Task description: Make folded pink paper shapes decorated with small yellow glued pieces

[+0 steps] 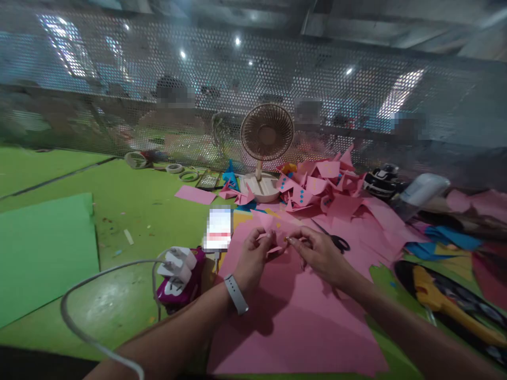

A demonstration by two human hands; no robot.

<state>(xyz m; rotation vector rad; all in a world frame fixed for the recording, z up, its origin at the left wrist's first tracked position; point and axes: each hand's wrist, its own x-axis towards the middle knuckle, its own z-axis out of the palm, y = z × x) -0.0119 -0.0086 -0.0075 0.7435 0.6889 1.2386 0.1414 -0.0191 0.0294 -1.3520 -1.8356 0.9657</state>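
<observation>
My left hand (257,256), with a light wristband, is closed around a small folded piece of pink paper (279,231) above a large pink sheet (301,327). From the other side, my right hand (317,253) reaches the same piece with thumb and index finger pinched at its edge. A tiny thing shows at those fingertips, too small to name. Just beyond my right hand lie black-handled scissors (341,243), partly hidden by paper. A heap of folded pink paper pieces (317,184), some with blue diamond marks, lies behind both hands.
A fan (267,132) stands at the back before a perforated screen (222,68). Left are a lit phone (219,227), a purple power socket (182,287) with a looping cable, and green sheets (47,253). At right lies a yellow glue gun (431,290) in a dark tray.
</observation>
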